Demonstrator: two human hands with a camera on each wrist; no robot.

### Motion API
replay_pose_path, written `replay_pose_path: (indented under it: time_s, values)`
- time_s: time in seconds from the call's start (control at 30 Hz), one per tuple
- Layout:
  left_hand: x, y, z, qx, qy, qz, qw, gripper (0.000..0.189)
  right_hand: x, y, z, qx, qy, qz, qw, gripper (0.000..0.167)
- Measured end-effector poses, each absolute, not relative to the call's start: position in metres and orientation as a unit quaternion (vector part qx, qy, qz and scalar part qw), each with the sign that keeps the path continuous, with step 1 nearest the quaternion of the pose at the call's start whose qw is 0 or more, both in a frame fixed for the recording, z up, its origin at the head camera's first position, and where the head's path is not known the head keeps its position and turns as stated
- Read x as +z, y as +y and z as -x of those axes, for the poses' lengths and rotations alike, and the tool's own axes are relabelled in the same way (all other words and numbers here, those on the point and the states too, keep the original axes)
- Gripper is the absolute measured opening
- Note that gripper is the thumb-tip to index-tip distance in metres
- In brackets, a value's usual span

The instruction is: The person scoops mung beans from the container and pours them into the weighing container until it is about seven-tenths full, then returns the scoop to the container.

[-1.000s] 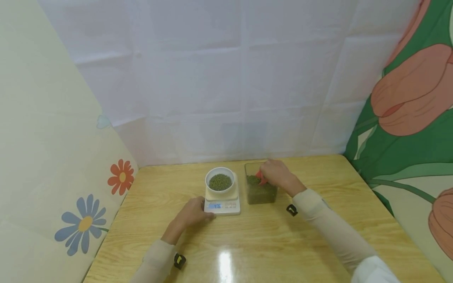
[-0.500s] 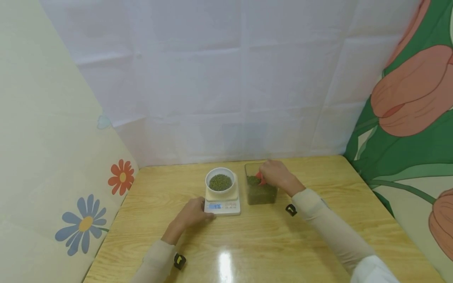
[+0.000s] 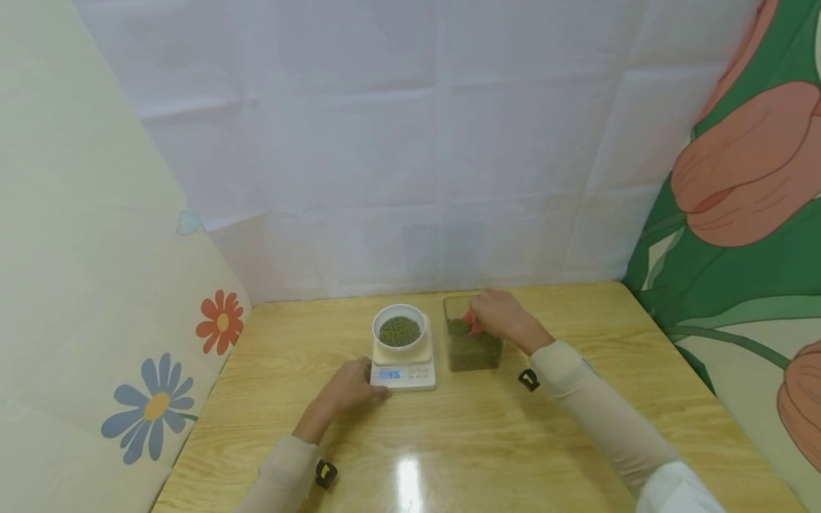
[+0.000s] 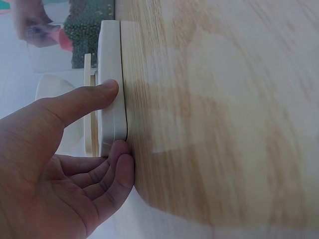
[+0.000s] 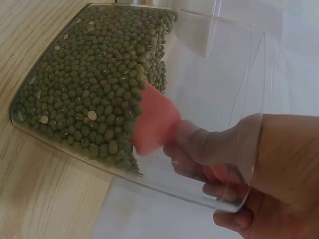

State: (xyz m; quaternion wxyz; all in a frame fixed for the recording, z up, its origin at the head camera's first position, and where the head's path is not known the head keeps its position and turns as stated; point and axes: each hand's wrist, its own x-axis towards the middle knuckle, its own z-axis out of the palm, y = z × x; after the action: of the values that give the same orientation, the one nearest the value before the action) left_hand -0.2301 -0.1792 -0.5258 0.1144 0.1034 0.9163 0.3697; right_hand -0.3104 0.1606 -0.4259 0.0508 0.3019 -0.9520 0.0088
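A white kitchen scale [image 3: 420, 379] with a lit blue display stands on the wooden table. On its platform sits a white bowl [image 3: 377, 333] part filled with green mung beans [image 3: 400, 331]. My left hand [image 3: 349, 385] holds the scale's near left corner, thumb along the front edge and curled fingers at the side, as the left wrist view shows. To the right is a clear plastic box [image 3: 474, 356] of mung beans [image 5: 94, 84]. Inside it, my right hand [image 3: 500, 313] grips a red scoop [image 5: 157, 119], its head partly sunk in the beans.
The box stands just right of the scale, with a narrow gap between them. A white sheet [image 3: 359, 178] hangs behind the table's far edge. Flowered panels border the left and right sides. Bare wooden tabletop [image 3: 462, 442] lies in front of the scale and box.
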Motion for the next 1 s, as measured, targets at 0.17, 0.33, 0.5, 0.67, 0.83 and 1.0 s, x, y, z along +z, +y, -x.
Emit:
replay_pose_path:
  time_s: [0.17,0.33,0.5,0.67,0.83,1.0]
  values:
    - [-0.5254,-0.1792,0.2297,0.37,0.916,-0.103,0.116,0.041,-0.4262,0.1631,0.3122,0.022,-0.95,-0.308,0.041,0.043]
    - [-0.525,-0.1796,0.2295,0.369,0.916,-0.105,0.116,0.039,-0.4252,0.164,0.3114,0.01,-0.948,-0.314,0.043,0.038]
    - [-0.5251,-0.1798,0.2294,0.367,0.917,-0.108,0.113,0.041,-0.423,0.1644,0.3091,0.001,-0.948,-0.315,0.043,0.038]
    - [-0.525,-0.1795,0.2291,0.369,0.916,-0.106,0.114,0.04,-0.4214,0.1649,0.3076,0.008,-0.948,-0.315,0.042,0.032]
    - [-0.5247,-0.1794,0.2289,0.365,0.918,-0.107,0.111,0.041,-0.4224,0.1658,0.308,0.02,-0.946,-0.32,0.051,0.022]
    - [-0.5234,-0.1788,0.2279,0.365,0.918,-0.107,0.112,0.041,-0.4243,0.167,0.3096,0.017,-0.944,-0.324,0.066,0.022]
